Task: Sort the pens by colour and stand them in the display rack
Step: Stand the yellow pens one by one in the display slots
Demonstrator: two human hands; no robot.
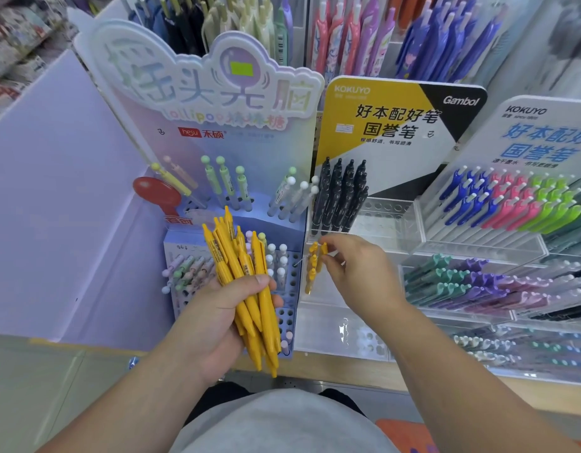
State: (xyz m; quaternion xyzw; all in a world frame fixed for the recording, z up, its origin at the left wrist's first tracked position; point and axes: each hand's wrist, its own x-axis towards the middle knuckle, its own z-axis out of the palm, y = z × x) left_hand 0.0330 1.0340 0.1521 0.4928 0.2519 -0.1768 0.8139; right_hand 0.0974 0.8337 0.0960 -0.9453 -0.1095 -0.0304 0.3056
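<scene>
Currently: bundle of yellow pens (246, 282) sits in the left hand (217, 318), tips pointing down toward the person, clip ends fanned upward. Left grip is wrapped fully round the bundle, thumb across the front.

Small cluster of yellow pens (313, 263) stands upright at the left edge of the clear rack (328, 325), in its middle tier. Right hand (357, 276) is at the cluster's top; its grip is narrow, thumb and forefinger pinching the clip end of one pen, other fingers curled behind.

Same rack, upper tier: black pens (341, 194) stand in a tight group at the left, beneath a yellow-and-black header card (380, 119). Remaining holes of that tier are unfilled.

Left of the clear rack, touching it: pastel rack (294, 282) with perforated blue base, holding ball-topped pens in green, white and pink.

Right of it: tiered rows of blue, pink and green pens (511, 204); below these, teal and purple pens (462, 282).

All racks rest on the desk (348, 376), wooden front edge visible.
</scene>
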